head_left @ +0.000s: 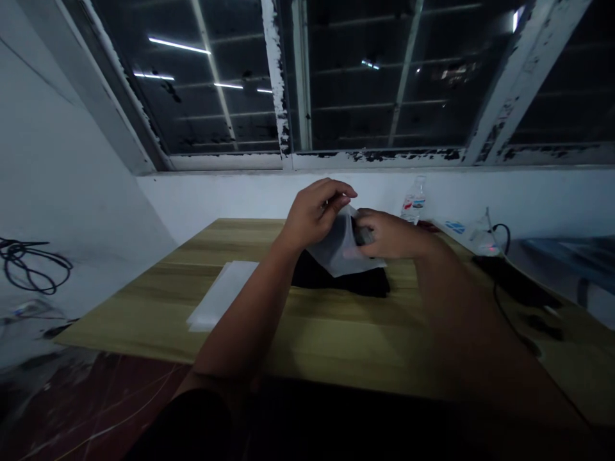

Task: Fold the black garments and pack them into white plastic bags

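The left hand (314, 214) is pinching the top of a clear plastic bag (343, 248), and the right hand (388, 234) is gripping its side, both closed narrow. The bag is sitting mid-frame, over a black cloth (339, 278) on the wooden table (331, 346).

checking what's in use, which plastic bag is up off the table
The cloudy bag held up between the left hand and the right hand; the other white bags lie flat on the table.
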`<state>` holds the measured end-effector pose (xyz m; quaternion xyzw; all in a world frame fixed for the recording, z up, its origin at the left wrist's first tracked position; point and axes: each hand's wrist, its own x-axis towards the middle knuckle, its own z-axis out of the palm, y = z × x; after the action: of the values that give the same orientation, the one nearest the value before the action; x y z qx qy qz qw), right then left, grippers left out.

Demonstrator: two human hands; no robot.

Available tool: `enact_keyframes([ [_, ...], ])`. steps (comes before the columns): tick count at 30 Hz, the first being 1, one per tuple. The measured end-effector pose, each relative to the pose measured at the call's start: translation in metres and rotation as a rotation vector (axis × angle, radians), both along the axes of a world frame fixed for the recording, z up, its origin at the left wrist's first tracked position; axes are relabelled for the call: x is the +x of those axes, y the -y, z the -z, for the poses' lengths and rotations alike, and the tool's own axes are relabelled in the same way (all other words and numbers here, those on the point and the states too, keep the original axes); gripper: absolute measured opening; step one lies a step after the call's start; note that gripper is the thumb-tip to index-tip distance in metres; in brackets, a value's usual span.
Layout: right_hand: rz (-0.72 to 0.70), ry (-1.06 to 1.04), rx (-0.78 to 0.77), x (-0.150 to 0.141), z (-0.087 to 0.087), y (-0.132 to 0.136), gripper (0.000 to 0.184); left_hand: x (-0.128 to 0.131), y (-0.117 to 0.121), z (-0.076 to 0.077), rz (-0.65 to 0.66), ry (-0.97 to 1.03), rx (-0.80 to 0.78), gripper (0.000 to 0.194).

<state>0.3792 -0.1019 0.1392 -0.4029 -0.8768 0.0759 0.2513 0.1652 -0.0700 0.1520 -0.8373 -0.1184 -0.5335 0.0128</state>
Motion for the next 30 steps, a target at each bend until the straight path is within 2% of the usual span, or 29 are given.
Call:
enact_keyframes([
  [3,-0.007,-0.051,0.055,-0.001,0.001,0.0,0.008,0.0,0.003,0.001,0.03,-0.081,-0.086,0.036],
  [5,-0.021,-0.151,0.11,0.003,-0.001,0.005,0.009,-0.003,0.005,0.002,0.056,-0.158,-0.203,0.047],
  [7,0.018,-0.283,0.197,0.01,-0.001,0.013,0.012,-0.008,0.005,0.008,0.047,-0.236,-0.31,0.044],
  [9,0.139,-0.45,0.296,0.018,0.003,0.022,0.013,-0.017,0.004,0.018,-0.019,-0.303,-0.357,0.034],
  [11,0.322,-0.669,0.375,0.025,0.012,0.027,0.017,-0.033,0.003,0.029,-0.111,-0.339,-0.338,0.034],
  [13,0.49,-0.923,0.451,0.033,0.024,0.029,0.025,-0.06,0.005,0.038,-0.222,-0.326,-0.302,0.032],
  [15,0.565,-1.129,0.468,0.04,0.038,0.025,0.031,-0.097,0.012,0.044,-0.378,-0.269,-0.28,0.029],
  [16,0.569,-1.198,0.419,0.043,0.045,0.022,0.033,-0.118,0.018,0.045,-0.506,-0.224,-0.261,0.029],
  [18,0.556,-1.27,0.203,0.048,0.058,0.015,0.034,-0.157,0.036,0.049,-0.79,-0.128,-0.173,0.033],
  [20,0.548,-1.253,-0.047,0.051,0.071,0.008,0.032,-0.189,0.055,0.058,-0.924,-0.167,-0.129,0.042],
  [21,0.541,-1.216,-0.145,0.052,0.077,0.006,0.032,-0.201,0.064,0.066,-0.937,-0.246,-0.145,0.045],
  [23,0.51,-1.097,-0.289,0.053,0.088,0.002,0.031,-0.217,0.08,0.085,-0.89,-0.421,-0.271,0.047],
  [26,0.479,-0.893,-0.444,0.049,0.098,0.002,0.03,-0.225,0.101,0.111,-0.671,-0.79,-0.598,0.047],
  [28,0.432,-0.848,-0.549,0.043,0.1,0.005,0.033,-0.223,0.112,0.115,-0.565,-0.87,-0.68,0.061],
  [30,0.321,-0.927,-0.63,0.034,0.096,0.009,0.038,-0.218,0.119,0.109,-0.54,-0.796,-0.626,0.069],
])
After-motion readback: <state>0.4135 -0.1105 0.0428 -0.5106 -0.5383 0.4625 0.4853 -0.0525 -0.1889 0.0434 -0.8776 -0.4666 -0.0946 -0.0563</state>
